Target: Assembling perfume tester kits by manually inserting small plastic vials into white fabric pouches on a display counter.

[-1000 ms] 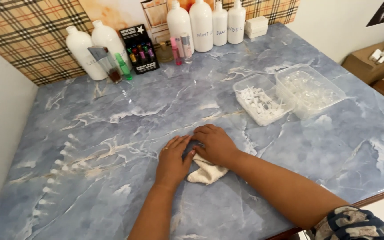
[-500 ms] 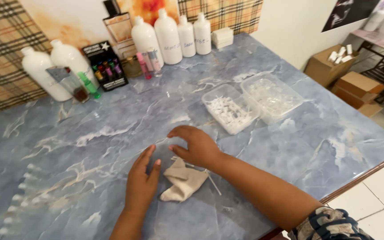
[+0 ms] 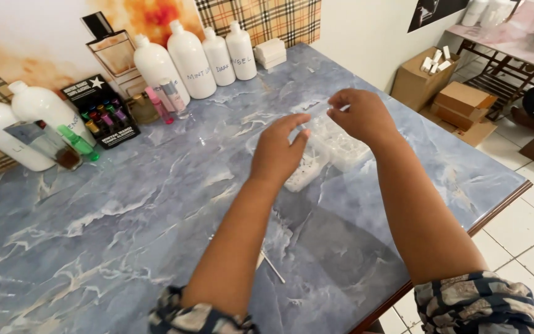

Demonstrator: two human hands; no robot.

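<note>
Both my hands are raised above the blue marble table (image 3: 125, 222). My left hand (image 3: 277, 153) hovers over two clear plastic boxes (image 3: 335, 145) of small white parts, its fingers loosely curled. My right hand (image 3: 358, 114) is higher and to the right, fingertips pinched together. A small, thin clear piece (image 3: 316, 108) seems to span between the two sets of fingertips, but it is too faint to name. A thin white stick (image 3: 273, 267) lies on the table beside my left forearm. The white cloth is hidden behind that arm.
Several white bottles (image 3: 190, 59) stand along the back wall, with small coloured vials in a black display box (image 3: 103, 111), a perfume flask (image 3: 109, 52) and a little white box (image 3: 271, 52). Cardboard boxes (image 3: 461, 102) sit on the tiled floor to the right, past the table edge.
Both hands have left the white cloth and lifted up and away, over the clear boxes. The camera has moved closer and turned right.
</note>
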